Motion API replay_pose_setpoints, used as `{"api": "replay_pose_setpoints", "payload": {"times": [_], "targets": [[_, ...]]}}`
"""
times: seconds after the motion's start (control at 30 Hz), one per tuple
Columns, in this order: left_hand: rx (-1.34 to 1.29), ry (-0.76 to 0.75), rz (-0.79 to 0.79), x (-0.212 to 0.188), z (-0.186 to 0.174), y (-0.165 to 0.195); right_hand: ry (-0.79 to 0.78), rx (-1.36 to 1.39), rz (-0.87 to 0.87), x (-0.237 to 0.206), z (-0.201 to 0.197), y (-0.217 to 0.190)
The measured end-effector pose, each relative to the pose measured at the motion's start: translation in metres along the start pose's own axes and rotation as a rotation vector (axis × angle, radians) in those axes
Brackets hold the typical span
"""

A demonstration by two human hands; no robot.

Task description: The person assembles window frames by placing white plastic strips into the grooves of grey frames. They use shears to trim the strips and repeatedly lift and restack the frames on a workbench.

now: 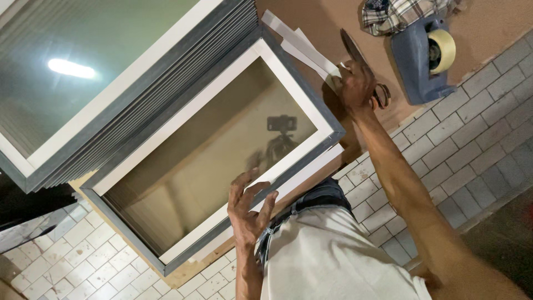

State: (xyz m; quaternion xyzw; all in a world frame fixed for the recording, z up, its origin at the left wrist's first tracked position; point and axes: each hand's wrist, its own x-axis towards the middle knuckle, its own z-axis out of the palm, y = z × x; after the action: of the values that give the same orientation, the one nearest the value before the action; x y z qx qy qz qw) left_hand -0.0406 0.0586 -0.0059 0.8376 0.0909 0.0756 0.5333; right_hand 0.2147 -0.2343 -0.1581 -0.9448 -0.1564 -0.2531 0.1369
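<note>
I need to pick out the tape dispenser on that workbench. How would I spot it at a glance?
Start from the brown workbench carrying the glazed frame. Past that frame's far corner, beyond the right hand holding scissors, sits the tape dispenser. It is the only blue-grey block there, with a pale roll of tape on its side, just under a checked cloth.

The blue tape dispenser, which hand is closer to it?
Right. The right hand, holding scissors, is just beside the tape dispenser. The left hand rests far off at the glass frame.
</note>
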Motion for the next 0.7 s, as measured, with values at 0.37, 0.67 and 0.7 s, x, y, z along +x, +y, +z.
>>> {"api": "replay_pose_setpoints", "payload": {"times": [0.37,0.67,0.7], "targets": [[-0.004,-0.086,-0.017,-0.009,-0.006,-0.002,-0.188,0.722,0.659,-0.004,-0.014,0.009],[-0.020,-0.122,0.017,-0.012,-0.003,-0.002,-0.268,0.584,0.729,-0.024,-0.025,0.017],[-0.011,-0.126,0.019,-0.012,-0.002,-0.002,-0.254,0.489,0.618,-0.024,-0.027,0.016]]}}
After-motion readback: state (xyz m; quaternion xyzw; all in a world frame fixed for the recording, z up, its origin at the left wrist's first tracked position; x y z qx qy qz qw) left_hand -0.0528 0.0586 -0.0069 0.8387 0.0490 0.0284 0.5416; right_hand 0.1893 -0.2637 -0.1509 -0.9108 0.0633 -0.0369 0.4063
